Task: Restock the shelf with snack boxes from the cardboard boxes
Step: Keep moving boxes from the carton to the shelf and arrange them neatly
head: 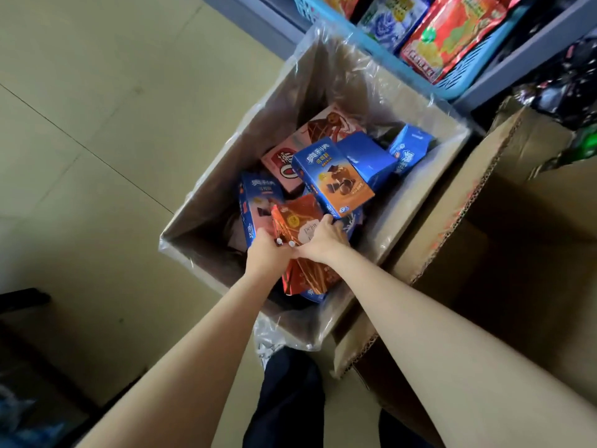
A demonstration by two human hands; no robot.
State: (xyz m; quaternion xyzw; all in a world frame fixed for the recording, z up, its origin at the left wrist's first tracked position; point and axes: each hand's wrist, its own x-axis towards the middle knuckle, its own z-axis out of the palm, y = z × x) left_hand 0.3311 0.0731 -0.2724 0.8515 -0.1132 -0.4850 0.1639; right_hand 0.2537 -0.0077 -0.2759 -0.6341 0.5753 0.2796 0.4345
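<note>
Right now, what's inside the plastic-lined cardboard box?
Inside the cardboard box: blue snack boxes, a pink box, and orange snack boxes gripped by the left hand and right hand. Lower layers and the box floor are covered.

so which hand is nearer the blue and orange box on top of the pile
Right. The right hand has fingertips almost touching the lower corner of the blue and orange box; the left hand grips the orange-red box further left.
</note>
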